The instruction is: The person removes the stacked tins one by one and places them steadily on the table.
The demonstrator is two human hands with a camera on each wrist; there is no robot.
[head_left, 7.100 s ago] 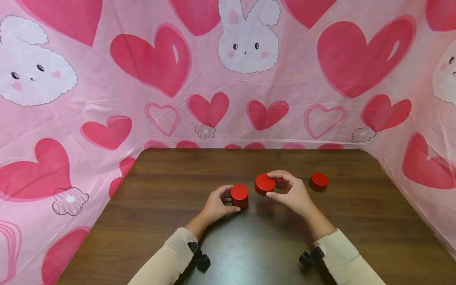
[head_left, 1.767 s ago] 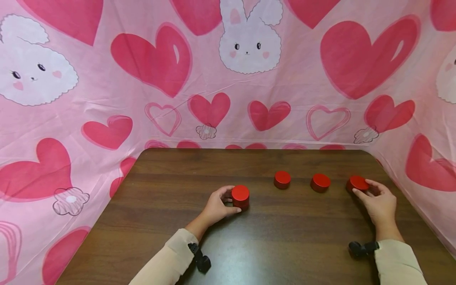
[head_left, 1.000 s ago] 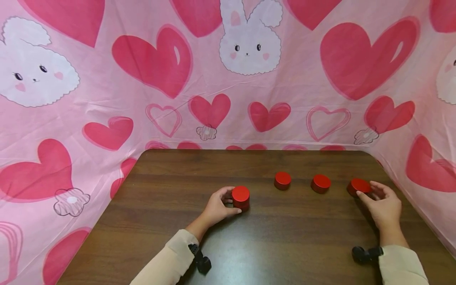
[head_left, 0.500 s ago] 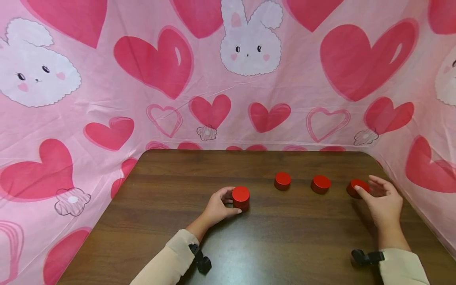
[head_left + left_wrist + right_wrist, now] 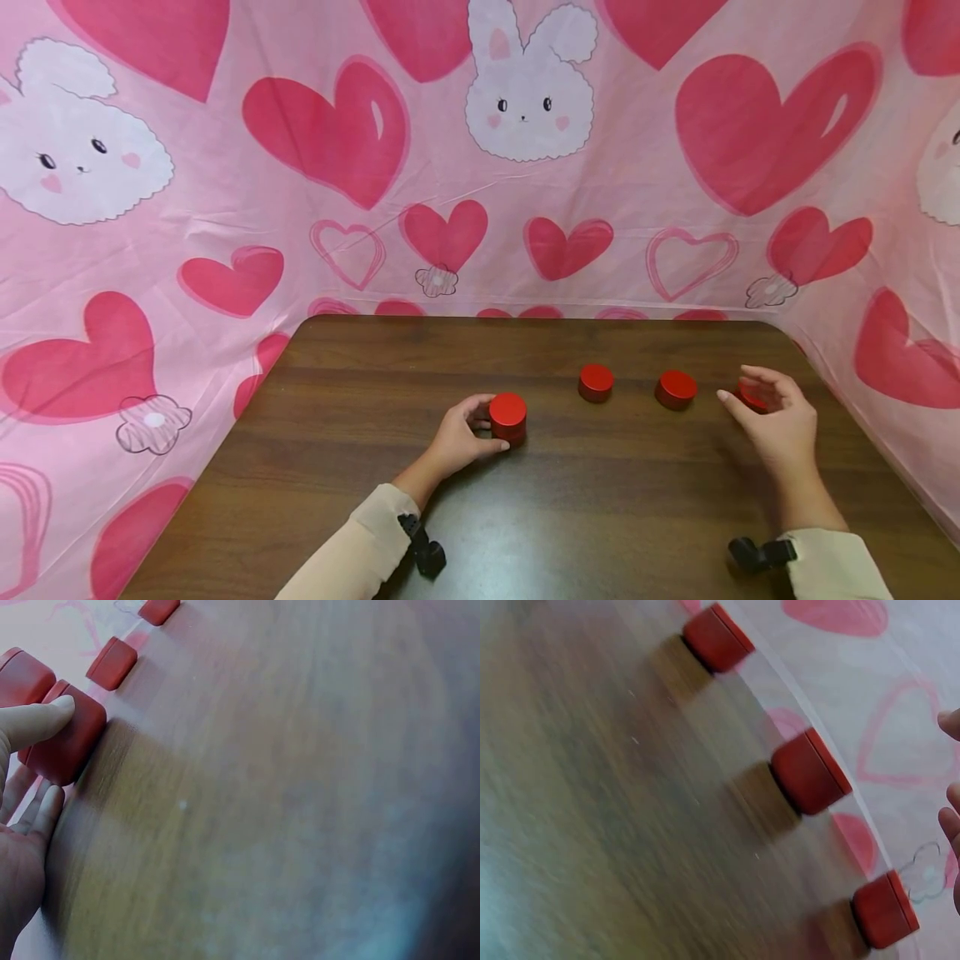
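My left hand (image 5: 463,433) grips a stack of two red round tins (image 5: 508,417) near the middle of the wooden table. In the left wrist view the thumb presses the side of the lower tin (image 5: 79,742), and the upper tin (image 5: 22,679) sits on top of it. My right hand (image 5: 780,425) hovers at the far right with thumb and fingers spread, holding nothing. It partly hides the rightmost red tin (image 5: 752,398) in the head view. The right wrist view shows that tin (image 5: 885,909) standing on the table, apart from the fingertips (image 5: 950,821).
Two more red tins, a middle one (image 5: 676,389) and a left one (image 5: 596,382), stand spaced in a row with the rightmost. A pink cloth with hearts and rabbits (image 5: 525,183) hangs around the table's (image 5: 360,367) back and sides.
My right hand carried a tin from beside the stack to the row's right end. It has since let go, lifted and shifted left. The left hand stays on the stack.
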